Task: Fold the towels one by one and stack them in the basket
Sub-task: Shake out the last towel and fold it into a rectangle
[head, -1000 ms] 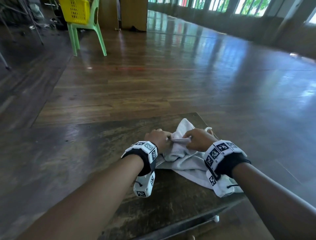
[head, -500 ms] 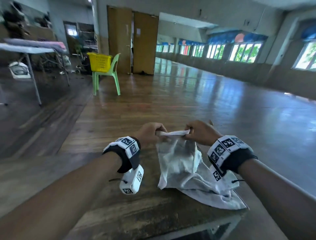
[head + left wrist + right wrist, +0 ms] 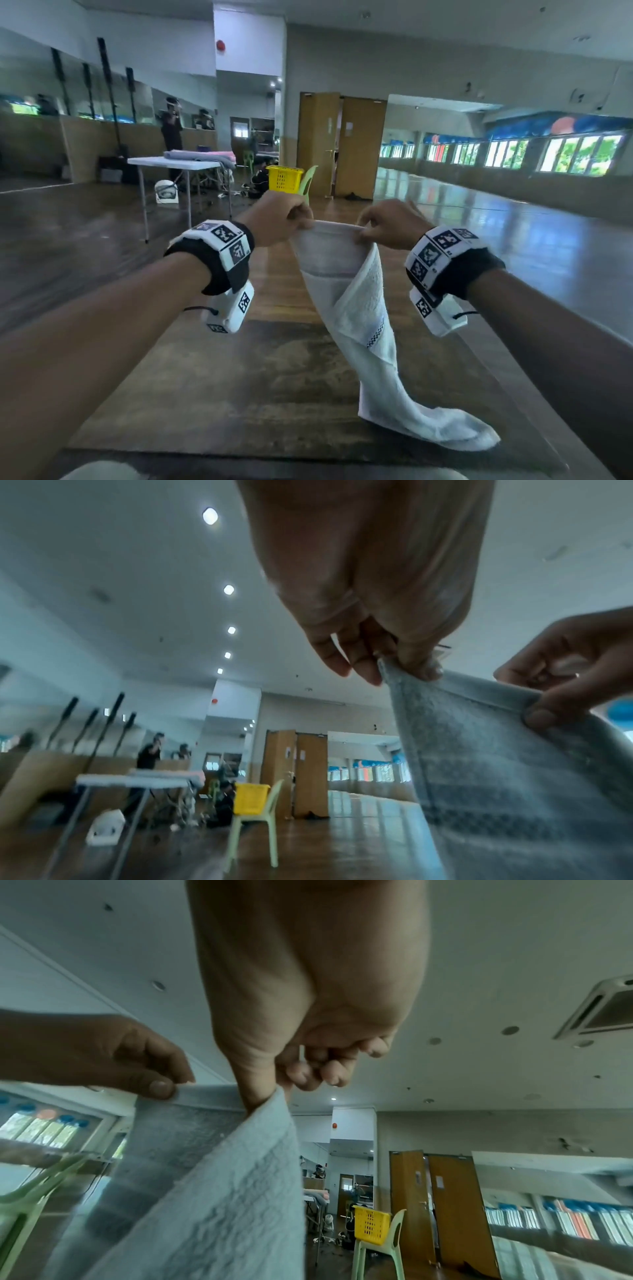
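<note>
A white towel (image 3: 356, 308) hangs in the air over the dark wooden table (image 3: 239, 383), its lower end trailing on the tabletop at the right. My left hand (image 3: 301, 219) pinches the left end of its top hem. My right hand (image 3: 368, 233) pinches the hem a short way to the right. In the left wrist view the left hand (image 3: 404, 666) holds the corner of the towel (image 3: 514, 777). The right wrist view shows my right hand (image 3: 270, 1096) holding the towel (image 3: 212, 1191) between thumb and fingers. A yellow basket (image 3: 283, 178) stands on a green chair (image 3: 308, 181) far ahead.
A white folding table (image 3: 171, 162) with folded cloths stands at the back left, a person behind it. Brown double doors (image 3: 342, 144) are beyond the chair. Open wooden floor stretches to the right under a row of windows.
Both hands have lifted the towel's top hem from the table to chest height, so the towel now hangs unfurled. My head has tilted up, showing the room.
</note>
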Demonstrator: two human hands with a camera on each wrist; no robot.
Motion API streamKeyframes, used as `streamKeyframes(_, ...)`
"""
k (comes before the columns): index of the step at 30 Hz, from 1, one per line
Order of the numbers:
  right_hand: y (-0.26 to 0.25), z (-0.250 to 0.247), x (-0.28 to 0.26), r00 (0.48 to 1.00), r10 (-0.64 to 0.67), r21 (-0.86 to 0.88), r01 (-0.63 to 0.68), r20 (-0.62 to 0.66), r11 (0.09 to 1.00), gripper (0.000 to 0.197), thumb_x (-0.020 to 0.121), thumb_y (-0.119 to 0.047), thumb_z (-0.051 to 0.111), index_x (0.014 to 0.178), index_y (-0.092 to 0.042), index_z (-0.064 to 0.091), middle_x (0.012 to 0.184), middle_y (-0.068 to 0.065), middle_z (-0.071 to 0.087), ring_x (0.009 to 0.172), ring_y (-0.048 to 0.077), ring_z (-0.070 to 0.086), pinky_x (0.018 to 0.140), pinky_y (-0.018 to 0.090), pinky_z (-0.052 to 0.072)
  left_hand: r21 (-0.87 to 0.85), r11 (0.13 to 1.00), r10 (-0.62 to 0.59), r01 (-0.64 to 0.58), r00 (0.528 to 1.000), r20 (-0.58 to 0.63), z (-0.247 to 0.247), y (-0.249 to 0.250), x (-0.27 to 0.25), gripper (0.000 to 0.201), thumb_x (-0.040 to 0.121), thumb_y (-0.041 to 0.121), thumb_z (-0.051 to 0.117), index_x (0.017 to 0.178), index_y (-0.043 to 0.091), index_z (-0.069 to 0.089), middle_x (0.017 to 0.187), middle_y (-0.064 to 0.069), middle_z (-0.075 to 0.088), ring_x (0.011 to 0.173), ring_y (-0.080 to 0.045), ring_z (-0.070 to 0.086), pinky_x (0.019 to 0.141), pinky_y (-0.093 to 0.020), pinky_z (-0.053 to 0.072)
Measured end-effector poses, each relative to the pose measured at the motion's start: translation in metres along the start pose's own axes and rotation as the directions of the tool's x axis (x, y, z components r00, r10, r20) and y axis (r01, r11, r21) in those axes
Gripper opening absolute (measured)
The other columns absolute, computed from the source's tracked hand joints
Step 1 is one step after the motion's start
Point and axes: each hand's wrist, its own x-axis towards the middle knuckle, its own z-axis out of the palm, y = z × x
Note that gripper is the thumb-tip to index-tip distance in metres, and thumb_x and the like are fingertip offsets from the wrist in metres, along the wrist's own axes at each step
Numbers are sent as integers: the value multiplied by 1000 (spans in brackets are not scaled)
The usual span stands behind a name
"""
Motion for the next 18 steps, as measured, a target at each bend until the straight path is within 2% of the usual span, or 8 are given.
streamKeyframes(2, -16, 0, 5, 999, -31, -92, 33, 17, 995, 21, 86, -36, 61, 103, -24, 68, 111, -4, 64, 109, 19, 54, 95, 40, 30, 168, 986, 15, -23, 999, 48, -23, -6, -16, 14, 89, 19, 62, 90, 7, 70, 87, -4, 66, 78, -15, 57, 71, -20, 42)
streamKeyframes(4, -27, 5, 7, 999, -33, -118, 38, 40, 992, 23, 86, -33, 62, 105, -23, 67, 114, -4, 64, 111, 18, 54, 97, 40, 31, 268, 963, 10, -26, 998, 64, -46, -14, -33, 15, 90, 17, 60, 86, 6, 69, 86, -7, 67, 79, -20, 59, 72, -28, 43)
streamKeyframes(8, -34, 20, 9, 995, -11, -30, 14, 100, 999, 24, 84, -27, 66, 106, -18, 68, 112, -1, 66, 107, 20, 56, 98, 41, 35, 415, 909, -49, 47, 999, -6, -83, -31, -63, 15, 90, 24, 56, 87, 15, 68, 87, 3, 68, 76, -14, 57, 70, -27, 39)
streamKeyframes(10, -31, 26, 11, 991, -14, -1, 14, 131, 1000, 21, 83, -26, 66, 103, -18, 70, 111, -1, 66, 103, 20, 57, 97, 43, 38, 463, 882, -87, 90, 996, -28, -93, -40, -73, 13, 91, 26, 55, 87, 19, 66, 81, 5, 65, 72, -12, 55, 68, -26, 34)
streamKeyframes(14, -21, 32, 14, 988, -29, 13, 28, 148, 1000, 14, 85, -23, 64, 95, -19, 73, 103, -1, 70, 90, 17, 59, 92, 45, 45, 465, 872, -155, 155, 987, -39, -105, -64, -82, 10, 91, 26, 55, 87, 21, 63, 78, 4, 65, 68, -15, 56, 63, -26, 35)
streamKeyframes(15, -20, 32, 14, 989, -27, 27, 23, 144, 999, 13, 85, -23, 64, 94, -19, 73, 101, -1, 70, 87, 17, 58, 89, 44, 46, 459, 873, -166, 165, 985, -39, -106, -68, -83, 9, 91, 26, 55, 88, 20, 62, 76, 4, 64, 67, -15, 55, 62, -27, 35)
streamKeyframes(18, -13, 26, 13, 996, -9, 39, 6, 92, 999, 15, 88, -22, 61, 94, -16, 73, 93, -4, 67, 79, 13, 54, 73, 31, 44, 460, 872, -179, 169, 984, -21, -106, -77, -83, 8, 92, 22, 53, 89, 18, 59, 68, 5, 57, 61, -16, 54, 58, -27, 32)
